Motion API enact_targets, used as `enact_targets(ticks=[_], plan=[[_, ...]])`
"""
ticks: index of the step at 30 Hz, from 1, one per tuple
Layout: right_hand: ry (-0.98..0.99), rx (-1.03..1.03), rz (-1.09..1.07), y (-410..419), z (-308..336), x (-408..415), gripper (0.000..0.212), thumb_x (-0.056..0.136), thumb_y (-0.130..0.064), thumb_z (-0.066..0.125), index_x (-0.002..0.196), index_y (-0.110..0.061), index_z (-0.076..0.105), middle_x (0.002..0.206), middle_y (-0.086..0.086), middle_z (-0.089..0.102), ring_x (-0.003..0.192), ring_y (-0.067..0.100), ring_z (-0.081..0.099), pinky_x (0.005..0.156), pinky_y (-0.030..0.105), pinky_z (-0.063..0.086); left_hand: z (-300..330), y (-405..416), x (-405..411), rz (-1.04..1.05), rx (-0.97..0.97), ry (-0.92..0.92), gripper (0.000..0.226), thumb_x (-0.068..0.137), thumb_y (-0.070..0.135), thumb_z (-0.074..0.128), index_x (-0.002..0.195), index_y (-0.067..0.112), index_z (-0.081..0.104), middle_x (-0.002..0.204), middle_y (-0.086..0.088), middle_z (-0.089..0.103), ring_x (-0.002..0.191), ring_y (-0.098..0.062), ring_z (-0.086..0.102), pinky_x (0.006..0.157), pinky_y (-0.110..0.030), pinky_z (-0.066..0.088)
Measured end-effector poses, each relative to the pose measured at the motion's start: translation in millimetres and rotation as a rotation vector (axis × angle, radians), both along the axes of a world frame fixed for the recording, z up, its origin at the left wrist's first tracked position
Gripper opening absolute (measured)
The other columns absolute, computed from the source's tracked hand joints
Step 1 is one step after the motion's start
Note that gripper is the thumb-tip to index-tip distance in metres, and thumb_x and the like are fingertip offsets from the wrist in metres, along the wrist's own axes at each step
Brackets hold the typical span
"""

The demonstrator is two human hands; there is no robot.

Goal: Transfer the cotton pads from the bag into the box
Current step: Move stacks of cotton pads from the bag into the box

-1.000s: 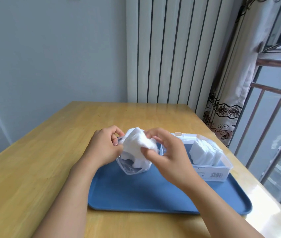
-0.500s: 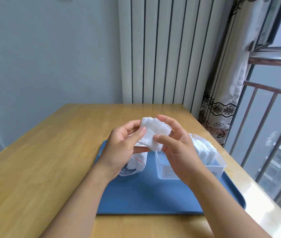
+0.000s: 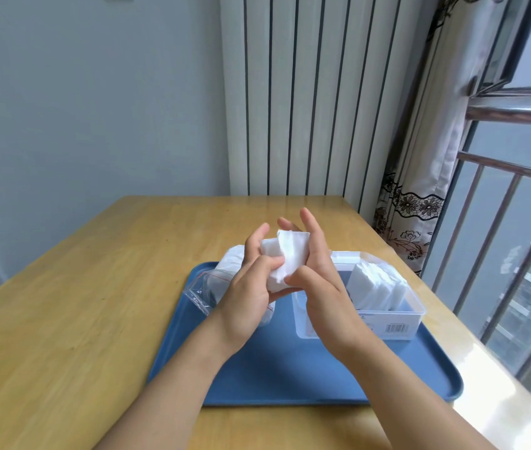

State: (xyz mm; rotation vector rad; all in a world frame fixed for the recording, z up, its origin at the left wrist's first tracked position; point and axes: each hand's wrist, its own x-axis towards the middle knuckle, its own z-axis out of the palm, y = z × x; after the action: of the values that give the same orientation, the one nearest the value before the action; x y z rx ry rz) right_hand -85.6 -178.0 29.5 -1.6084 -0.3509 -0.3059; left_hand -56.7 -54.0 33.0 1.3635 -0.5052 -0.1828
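- My left hand [image 3: 251, 287] and right hand [image 3: 317, 280] hold a stack of cotton pads [image 3: 286, 261] between them, above the blue tray [image 3: 290, 368].
- My left thumb presses the stack's near face, with my fingers curled behind it; my right thumb pinches its lower edge, my fingers straight along its side.
- The clear bag [image 3: 218, 280] lies on the tray's left part, apparently with pads inside, though my left hand hides much of it.
- The clear box [image 3: 400, 323] stands on the tray's right part, with pads upright inside.
- The tray rests on the wooden table [image 3: 79, 303].
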Motion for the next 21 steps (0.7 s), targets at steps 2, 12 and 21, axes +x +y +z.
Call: enact_targets(ticks=[2,12,21], plan=[[-0.009,0.014,0.027,0.1,1.3,-0.8,0.084,0.082,-0.013,0.042,0.157,-0.04,0.018,0.151,-0.021,0.042,0.134,0.004,0.05,0.105,0.034,0.049,-1.0,0.4,1.5,0.0,0.006,-0.025,0.063,0.094,0.023,0.051,0.149,0.036,0.024,0.136,0.005,0.06,0.107,-0.002,0.069,0.08,-0.02,0.056],[-0.065,0.123,-0.014,2.4,2.1,2.2,0.041,0.107,-0.009,0.042,0.143,-0.026,0.049,0.129,-0.008,0.063,0.118,0.016,0.064,0.093,0.029,0.055,-2.8,-0.2,6.7,-0.052,-0.108,0.042,0.047,0.101,0.018,0.033,0.145,0.022,0.045,0.137,-0.015,0.062,0.121,-0.026,0.065,0.082,-0.032,0.058],[-0.118,0.074,-0.271,-2.0,4.4,4.0,0.026,0.095,-0.013,0.07,0.115,-0.029,0.072,0.111,-0.004,0.071,0.098,0.019,0.072,0.081,0.031,0.058,6.1,1.6,3.1,-0.098,-0.108,0.126,0.048,0.11,0.033,0.027,0.134,0.005,0.057,0.126,-0.02,0.069,0.121,-0.033,0.065,0.095,-0.046,0.057]])
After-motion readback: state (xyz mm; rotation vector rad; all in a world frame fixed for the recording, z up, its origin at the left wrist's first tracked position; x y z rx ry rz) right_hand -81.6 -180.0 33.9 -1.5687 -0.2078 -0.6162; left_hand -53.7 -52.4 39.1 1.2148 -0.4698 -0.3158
